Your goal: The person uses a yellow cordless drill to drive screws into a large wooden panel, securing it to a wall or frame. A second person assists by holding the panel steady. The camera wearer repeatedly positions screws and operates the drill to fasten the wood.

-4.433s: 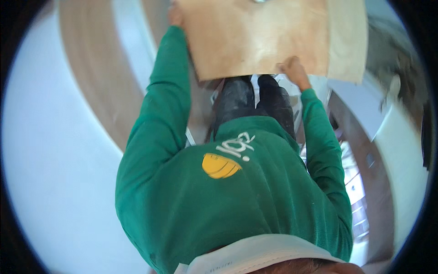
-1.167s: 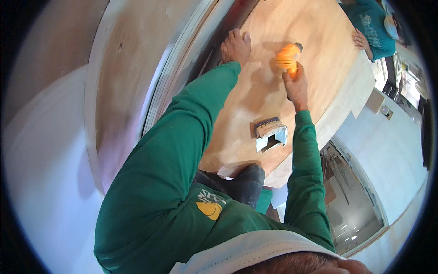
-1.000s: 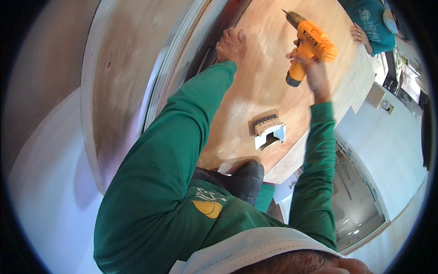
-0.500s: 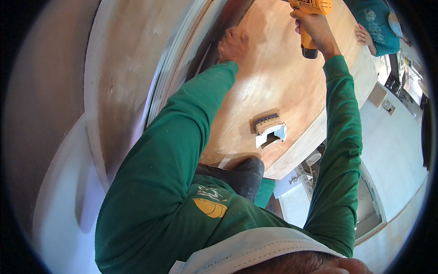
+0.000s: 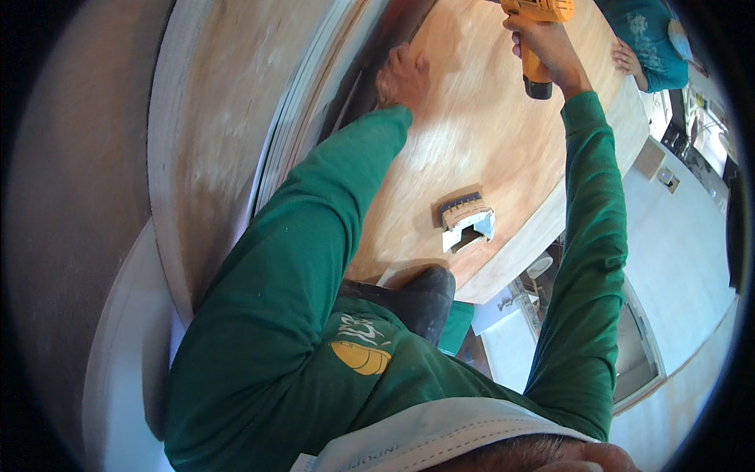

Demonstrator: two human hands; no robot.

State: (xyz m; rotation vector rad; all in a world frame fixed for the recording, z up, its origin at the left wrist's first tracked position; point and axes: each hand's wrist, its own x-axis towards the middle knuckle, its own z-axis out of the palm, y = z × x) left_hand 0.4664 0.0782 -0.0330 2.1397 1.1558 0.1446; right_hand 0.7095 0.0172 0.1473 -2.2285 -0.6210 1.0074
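My right hand is wrapped round the grip of a yellow and black cordless drill at the top of the view. The drill's front end lies at the upper edge of the picture, so its tip is hard to make out. Under both hands spreads a large plywood board. My left hand presses on the board's far left part, beside a dark upright edge, its fingers bent but apart. Nothing shows in that hand. On the board between my arms sits a small torn cardboard box with a dark row of pieces along one side.
Tall curved wooden panels stand close on my left. At the upper right, another person's hand rests on the board's far edge. My dark-clad knee is against the near edge. A pale panel lies lower on the right.
My right hand and the drill have shifted very slightly, the drill's base moving a little right. The left hand keeps its place on the board. The view has turned slightly.
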